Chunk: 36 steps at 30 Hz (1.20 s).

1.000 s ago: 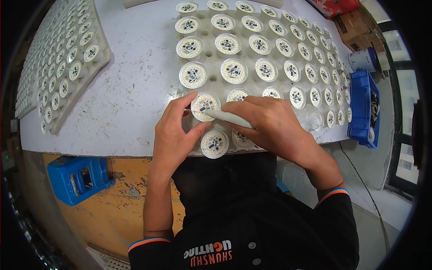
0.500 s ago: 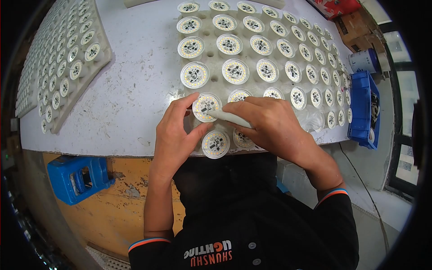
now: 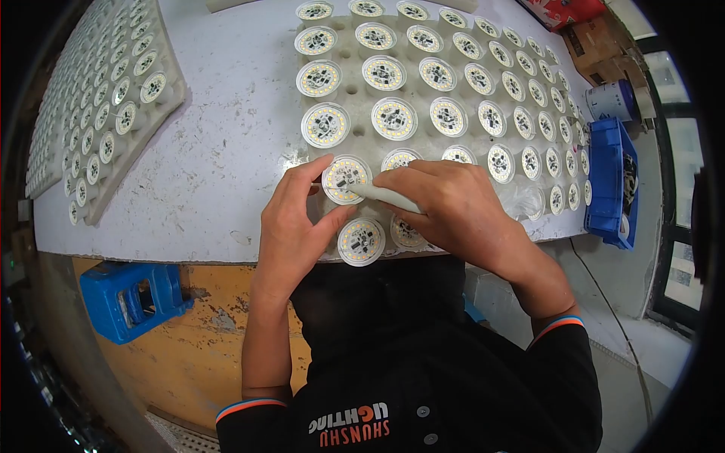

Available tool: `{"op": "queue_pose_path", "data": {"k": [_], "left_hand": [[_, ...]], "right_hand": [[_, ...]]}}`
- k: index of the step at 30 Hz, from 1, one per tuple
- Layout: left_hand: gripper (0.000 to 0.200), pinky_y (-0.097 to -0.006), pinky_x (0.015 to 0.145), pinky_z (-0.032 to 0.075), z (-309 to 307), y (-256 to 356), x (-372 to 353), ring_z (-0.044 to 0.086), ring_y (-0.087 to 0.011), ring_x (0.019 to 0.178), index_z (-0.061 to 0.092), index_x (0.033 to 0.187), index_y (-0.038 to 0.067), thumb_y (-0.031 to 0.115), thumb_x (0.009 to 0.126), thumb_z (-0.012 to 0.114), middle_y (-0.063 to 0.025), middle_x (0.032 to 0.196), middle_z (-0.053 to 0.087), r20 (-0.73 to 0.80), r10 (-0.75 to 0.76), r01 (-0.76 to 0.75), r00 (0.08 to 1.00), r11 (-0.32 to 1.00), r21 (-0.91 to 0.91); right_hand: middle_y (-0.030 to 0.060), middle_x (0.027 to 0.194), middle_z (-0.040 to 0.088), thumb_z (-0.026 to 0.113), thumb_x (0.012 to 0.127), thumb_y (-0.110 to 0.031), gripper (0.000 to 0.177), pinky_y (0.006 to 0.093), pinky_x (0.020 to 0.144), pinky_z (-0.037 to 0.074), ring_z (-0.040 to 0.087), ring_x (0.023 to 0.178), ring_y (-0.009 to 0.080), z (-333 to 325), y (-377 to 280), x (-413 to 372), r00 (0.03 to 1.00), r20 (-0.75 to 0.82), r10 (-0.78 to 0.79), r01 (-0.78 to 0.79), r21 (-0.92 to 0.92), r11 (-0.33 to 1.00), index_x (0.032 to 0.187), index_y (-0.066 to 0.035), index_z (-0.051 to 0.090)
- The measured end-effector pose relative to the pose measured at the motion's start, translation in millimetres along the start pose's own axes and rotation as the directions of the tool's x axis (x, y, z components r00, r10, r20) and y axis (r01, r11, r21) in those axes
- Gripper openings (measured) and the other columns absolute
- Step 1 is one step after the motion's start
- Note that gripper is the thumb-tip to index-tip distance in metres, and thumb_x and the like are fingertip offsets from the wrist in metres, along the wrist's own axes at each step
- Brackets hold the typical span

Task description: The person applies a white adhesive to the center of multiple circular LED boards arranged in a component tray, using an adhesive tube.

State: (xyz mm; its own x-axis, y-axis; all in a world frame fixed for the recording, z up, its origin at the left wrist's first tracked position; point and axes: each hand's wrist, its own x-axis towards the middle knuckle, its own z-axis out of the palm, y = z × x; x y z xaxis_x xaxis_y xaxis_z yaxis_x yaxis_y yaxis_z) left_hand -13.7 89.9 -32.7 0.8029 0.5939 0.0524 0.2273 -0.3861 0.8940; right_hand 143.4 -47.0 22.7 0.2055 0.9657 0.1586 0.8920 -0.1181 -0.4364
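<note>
Left hand (image 3: pixel 291 226): index finger and thumb closed round the rim of one LED lamp (image 3: pixel 345 179), pinning it in its socket. Right hand (image 3: pixel 453 208): closed in a pen grip on a slim white tool (image 3: pixel 389 198), tip lying across the lamp's board.

Lamp sits in the left column of the foam tray (image 3: pixel 351 90), one row back from the near edge. Next lamp (image 3: pixel 361 241) is at its 5 o'clock.

Judgement: the lamp is light with a rigid shell, but the exposed board and LED chips are fragile. Hold by the rim only, fingers off the face. Tool looks stiff and light, best gripped near the tip.

Tray rests on the white table (image 3: pixel 226 151). Second lamp tray (image 3: pixel 176 92) at 10 o'clock, blue bin (image 3: pixel 604 189) at 3 o'clock, blue box (image 3: pixel 128 298) under the table at 7 o'clock.
</note>
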Motion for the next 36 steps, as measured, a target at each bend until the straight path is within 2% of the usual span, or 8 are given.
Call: {"op": "queue_pose_path", "data": {"k": [11,14,17,21,24,27,33,36], "left_hand": [[0.061,-0.0348,0.092,0.052,0.0,2.1,-0.9,0.064,-0.0220,0.104,0.057,0.127,0.004,0.002,0.071,0.080,-0.0108,0.117,0.065,0.008,-0.040,0.040,0.999,0.999,-0.003],[0.061,-0.0339,0.091,0.051,0.5,0.4,-0.9,0.064,-0.0213,0.102,0.058,0.128,0.005,0.003,0.071,0.080,-0.0107,0.116,0.064,-0.010,0.003,-0.003,1.000,1.000,-0.010],[0.058,-0.0327,0.089,0.050,-4.0,-0.5,-2.1,0.063,-0.0196,0.099,0.058,0.128,0.005,0.003,0.074,0.078,-0.0098,0.112,0.064,-0.015,0.088,-0.087,0.996,0.993,0.084],[0.046,-0.0302,0.085,0.049,-14.4,-1.7,0.8,0.060,-0.0159,0.089,0.063,0.121,0.004,0.003,0.076,0.075,-0.0076,0.105,0.063,-0.144,0.057,-0.054,0.988,0.998,0.025],[0.034,-0.0289,0.082,0.048,-23.5,-3.2,16.0,0.059,-0.0137,0.083,0.067,0.111,0.003,0.002,0.077,0.073,-0.0061,0.099,0.062,-0.206,0.055,-0.044,0.977,0.997,0.059],[0.019,-0.0283,0.077,0.047,-26.5,6.6,36.2,0.056,-0.0137,0.079,0.069,0.096,0.002,0.003,0.078,0.072,-0.0047,0.092,0.062,-0.235,0.093,-0.064,0.968,0.990,0.126],[0.015,-0.0318,0.072,0.046,-29.1,11.2,55.5,0.054,-0.0196,0.078,0.066,0.089,0.003,0.008,0.077,0.074,-0.0065,0.091,0.061,-0.071,0.128,-0.089,0.989,0.911,0.403],[0.015,-0.0335,0.071,0.047,-26.4,2.1,60.1,0.054,-0.0212,0.079,0.066,0.087,0.003,0.008,0.076,0.074,-0.0073,0.090,0.061,-0.012,0.182,-0.163,0.983,0.906,0.390]], "right_hand": [[0.0118,0.074,0.066,0.068,0.080,-0.018,0.013,0.0440,0.055,0.051,0.066,0.068,0.0326,-0.8,0.0,-0.3,1.000,0.023,0.006,-0.006,-0.005,1.000,0.085,-0.008,0.062],[0.0117,0.076,0.067,0.069,0.080,-0.017,0.014,0.0425,0.056,0.052,0.067,0.069,0.0319,-1.3,0.8,-0.6,1.000,-0.011,-0.002,0.003,0.056,0.998,0.089,-0.008,0.064],[0.0113,0.080,0.068,0.071,0.079,-0.015,0.020,0.0407,0.059,0.053,0.067,0.071,0.0312,-4.0,2.9,-1.2,0.996,-0.086,0.004,0.008,0.139,0.990,0.097,-0.009,0.067],[0.0108,0.083,0.069,0.073,0.077,-0.011,0.029,0.0392,0.061,0.054,0.067,0.073,0.0310,-6.1,4.2,-5.4,0.979,-0.206,0.012,0.031,0.203,0.979,0.106,-0.011,0.069],[0.0115,0.097,0.072,0.074,0.080,-0.006,0.027,0.0373,0.072,0.055,0.070,0.084,0.0306,-17.2,-0.5,-7.7,0.994,-0.032,0.101,-0.089,0.268,0.959,0.107,-0.006,0.070],[0.0116,0.096,0.072,0.075,0.079,-0.006,0.028,0.0372,0.072,0.055,0.070,0.083,0.0304,-19.8,-0.4,-10.0,0.995,-0.035,0.093,-0.079,0.288,0.954,0.107,-0.006,0.070],[0.0113,0.096,0.072,0.075,0.079,-0.006,0.029,0.0372,0.072,0.055,0.069,0.083,0.0301,-22.5,3.6,-14.7,0.995,-0.021,0.098,-0.088,0.284,0.955,0.108,-0.006,0.069],[0.0111,0.096,0.072,0.075,0.079,-0.006,0.029,0.0373,0.072,0.055,0.069,0.083,0.0300,-23.4,5.0,-15.4,0.995,-0.014,0.103,-0.095,0.278,0.956,0.108,-0.006,0.069]]}}
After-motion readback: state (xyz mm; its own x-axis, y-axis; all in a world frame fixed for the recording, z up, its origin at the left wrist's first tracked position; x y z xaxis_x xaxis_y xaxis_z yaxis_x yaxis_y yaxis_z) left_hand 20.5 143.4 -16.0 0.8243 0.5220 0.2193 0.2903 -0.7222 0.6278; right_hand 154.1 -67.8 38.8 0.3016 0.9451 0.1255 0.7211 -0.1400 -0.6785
